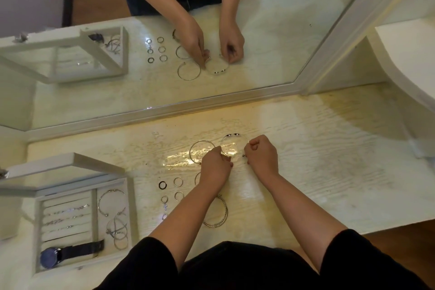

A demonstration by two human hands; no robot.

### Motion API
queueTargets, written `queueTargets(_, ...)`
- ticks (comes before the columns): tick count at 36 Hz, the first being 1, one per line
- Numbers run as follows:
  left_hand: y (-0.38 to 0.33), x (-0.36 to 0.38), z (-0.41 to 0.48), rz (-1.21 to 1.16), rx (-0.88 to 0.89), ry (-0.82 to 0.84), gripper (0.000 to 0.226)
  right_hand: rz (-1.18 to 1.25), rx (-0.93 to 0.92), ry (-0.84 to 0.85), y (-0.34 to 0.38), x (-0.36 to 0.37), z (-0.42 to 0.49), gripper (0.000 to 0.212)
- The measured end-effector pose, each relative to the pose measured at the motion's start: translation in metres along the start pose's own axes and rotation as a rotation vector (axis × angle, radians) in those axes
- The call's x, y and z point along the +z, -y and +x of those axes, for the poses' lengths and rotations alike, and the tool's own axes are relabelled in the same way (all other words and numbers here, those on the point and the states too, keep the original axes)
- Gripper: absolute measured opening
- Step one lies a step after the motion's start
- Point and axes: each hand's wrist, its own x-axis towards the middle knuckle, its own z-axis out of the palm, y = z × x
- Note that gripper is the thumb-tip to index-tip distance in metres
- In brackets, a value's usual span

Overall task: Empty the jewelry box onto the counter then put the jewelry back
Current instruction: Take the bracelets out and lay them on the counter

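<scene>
2 grips, left hand [215, 167] and right hand [261, 156], each pinch the same silver bangle [233, 134].

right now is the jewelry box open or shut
Open: the jewelry box has its lid raised, with a watch and bangles showing inside.

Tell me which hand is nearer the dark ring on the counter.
Left. The left hand is just right of the dark ring; the right hand is farther right, beyond the left hand. Both pinch the open bangle.
</scene>
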Motion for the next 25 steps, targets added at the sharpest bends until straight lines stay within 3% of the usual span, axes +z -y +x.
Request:
queueTargets(4,0.0016,0.0023,0.0024,0.09,0.057,-0.016,0.015,-0.06,0.001,0.005,0.0006,-0.0003,0.0025,0.015)
queueTargets(19,0.0004,0.0025,0.0031,0.147,0.063,0.026,0.022,-0.136,0.021,0.001,0.0028,0.0023,0.0066,0.011)
queueTargets(25,0.0,0.0018,0.0009,0.146,0.064,0.051,0.016,-0.127,0.024,0.0,0.0024,0.0019,0.0058,0.011)
